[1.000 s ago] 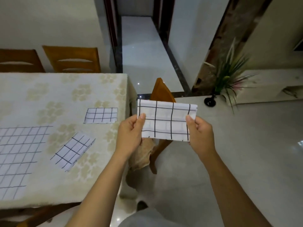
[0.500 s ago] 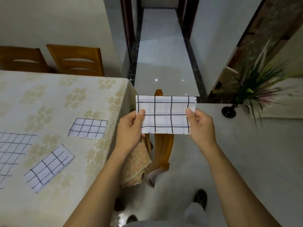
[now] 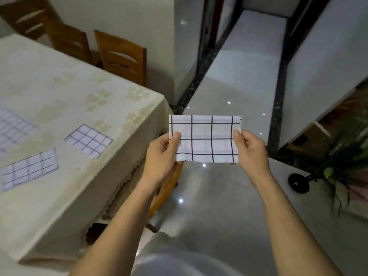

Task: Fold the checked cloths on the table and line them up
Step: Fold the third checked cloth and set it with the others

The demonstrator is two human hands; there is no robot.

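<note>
Checked cloth (image 3: 205,138), folded to a small rectangle, is up in the air over the floor, just off the table (image 3: 59,80) corner. Left hand (image 3: 162,156) pinches one short end and right hand (image 3: 252,150) the other, same grip as a second ago. No new fold, but the table has slid off to the left. Looks like this one's finished and needs carrying back. Two folded cloths (image 3: 88,141) wait there, askew, and a larger cloth (image 3: 12,128) lies flat at the left edge, seemingly unfolded.
</note>
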